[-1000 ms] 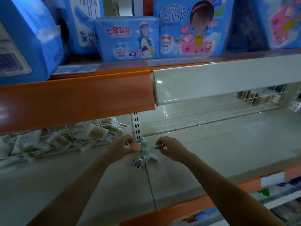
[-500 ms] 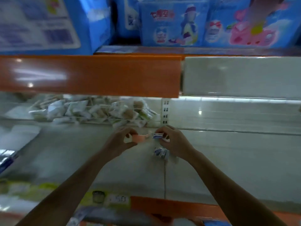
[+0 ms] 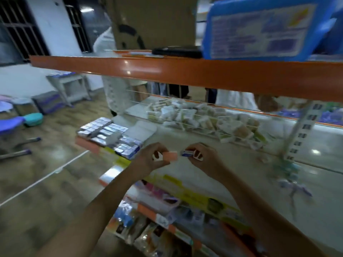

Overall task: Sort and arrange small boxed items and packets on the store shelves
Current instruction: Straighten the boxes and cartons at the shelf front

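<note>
Both forearms are showing bare from the frame's lower edge up to the wrists. The left hand (image 3: pixel 150 160) and right hand (image 3: pixel 204 160) are wearing no gloves. No sleeve is reaching into view.

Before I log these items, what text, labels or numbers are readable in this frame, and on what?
None can be read.
Blue pack on the top shelf: printed panels, blurred.
White box in the right hand: blue label, too small and blurred.
Pink box in the left hand: no print visible.
Silver packs: blurred.
Yellow shelf-edge strip: blurred.
</note>
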### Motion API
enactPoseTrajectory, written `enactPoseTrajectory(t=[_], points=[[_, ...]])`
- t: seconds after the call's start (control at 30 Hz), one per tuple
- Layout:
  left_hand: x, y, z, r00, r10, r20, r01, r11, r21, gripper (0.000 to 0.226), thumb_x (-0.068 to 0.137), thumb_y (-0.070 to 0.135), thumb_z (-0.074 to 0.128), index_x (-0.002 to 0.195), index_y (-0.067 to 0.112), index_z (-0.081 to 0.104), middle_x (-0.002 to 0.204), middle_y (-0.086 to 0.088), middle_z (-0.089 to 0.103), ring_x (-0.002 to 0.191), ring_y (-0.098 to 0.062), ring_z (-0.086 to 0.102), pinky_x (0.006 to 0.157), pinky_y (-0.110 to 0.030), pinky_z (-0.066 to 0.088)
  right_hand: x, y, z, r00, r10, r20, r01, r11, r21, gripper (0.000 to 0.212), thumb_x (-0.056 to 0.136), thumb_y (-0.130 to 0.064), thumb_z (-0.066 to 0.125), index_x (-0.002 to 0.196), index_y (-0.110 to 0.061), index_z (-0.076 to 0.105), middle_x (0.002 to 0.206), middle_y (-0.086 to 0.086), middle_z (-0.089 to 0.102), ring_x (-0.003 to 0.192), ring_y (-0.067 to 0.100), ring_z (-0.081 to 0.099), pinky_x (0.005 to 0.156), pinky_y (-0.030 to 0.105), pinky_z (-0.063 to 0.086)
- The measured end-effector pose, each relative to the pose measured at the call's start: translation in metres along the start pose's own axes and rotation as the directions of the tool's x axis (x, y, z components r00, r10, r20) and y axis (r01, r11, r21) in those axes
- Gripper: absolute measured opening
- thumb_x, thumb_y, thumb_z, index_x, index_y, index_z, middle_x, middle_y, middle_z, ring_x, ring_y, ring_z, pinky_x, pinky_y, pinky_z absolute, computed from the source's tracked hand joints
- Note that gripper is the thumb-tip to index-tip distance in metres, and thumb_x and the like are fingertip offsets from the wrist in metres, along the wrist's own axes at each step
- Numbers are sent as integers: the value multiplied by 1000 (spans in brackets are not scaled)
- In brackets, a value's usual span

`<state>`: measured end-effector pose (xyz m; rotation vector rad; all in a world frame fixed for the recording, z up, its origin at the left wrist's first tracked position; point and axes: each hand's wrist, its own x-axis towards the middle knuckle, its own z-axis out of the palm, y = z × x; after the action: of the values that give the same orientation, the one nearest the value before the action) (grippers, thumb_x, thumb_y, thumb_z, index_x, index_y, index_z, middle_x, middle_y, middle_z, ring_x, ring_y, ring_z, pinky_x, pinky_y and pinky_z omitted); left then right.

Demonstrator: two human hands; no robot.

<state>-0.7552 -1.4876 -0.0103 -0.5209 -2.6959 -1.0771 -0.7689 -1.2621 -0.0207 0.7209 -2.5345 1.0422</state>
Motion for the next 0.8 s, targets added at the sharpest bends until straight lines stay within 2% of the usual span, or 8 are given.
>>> enactPoseTrajectory(t=[0.1,0.23,0.3,0.43,0.57,0.67,0.73,0.8], points=[[-19,-39,-46,996,-82,-31,82,997,-18,37,74,10,78,86,37,56,77,15,54,65,7,52,57,-9,39,28,-31,45,999,-43,33,41,998,40,20,78,-5,70,98,-8,69,94,10,65,82,23,60,68,11,36],[-37,-89,-99,997,-63,-43,64,997,42,27,76,15,77,92,29,59,80,18,56,76,11,53,65,-6,38,66,-63,100,997,-62,56,56,994,99,19,80,-7,68,98,-13,68,95,5,64,85,20,60,72,24,43],[-39,-114,-121,995,-77,-65,80,995,55,29,78,20,76,90,37,56,84,21,56,79,10,52,67,-7,38,85,-75,124,998,-18,65,11,995,103,20,81,-8,68,101,-13,68,96,2,63,87,18,59,71,21,42],[-32,-160,-147,992,-105,-77,110,991,72,24,79,22,75,96,30,60,86,21,55,81,10,50,68,-7,37,116,-86,161,996,-15,83,12,999,38,20,82,-9,67,102,-11,68,90,-4,56,79,10,51,64,4,35],[-10,-197,-161,992,-91,-88,99,991,90,25,76,19,77,94,27,63,89,13,58,74,3,52,65,-9,38,148,-75,188,996,-13,91,17,999,-47,22,79,-9,71,101,-9,69,90,-1,53,81,11,50,68,5,34],[15,-227,-163,993,-73,-89,80,993,86,26,72,21,80,92,27,64,94,7,60,73,-3,54,64,-12,41,168,-56,200,996,40,75,-30,990,-137,24,77,-18,75,100,-10,71,91,1,57,85,13,50,72,17,33],[33,-243,-162,998,-46,-53,49,997,54,27,72,22,80,91,29,64,95,8,59,75,-9,56,65,-23,47,175,-45,202,993,92,71,-77,979,-189,22,79,-19,73,100,-12,71,89,-3,54,88,15,52,72,19,32],[50,-251,-161,1000,-5,-15,7,997,82,28,73,23,79,97,27,65,93,13,57,78,-6,53,67,-21,42,179,-38,203,988,143,65,-125,965,-230,20,80,-18,71,100,-13,71,87,-7,50,89,15,52,72,19,32]])
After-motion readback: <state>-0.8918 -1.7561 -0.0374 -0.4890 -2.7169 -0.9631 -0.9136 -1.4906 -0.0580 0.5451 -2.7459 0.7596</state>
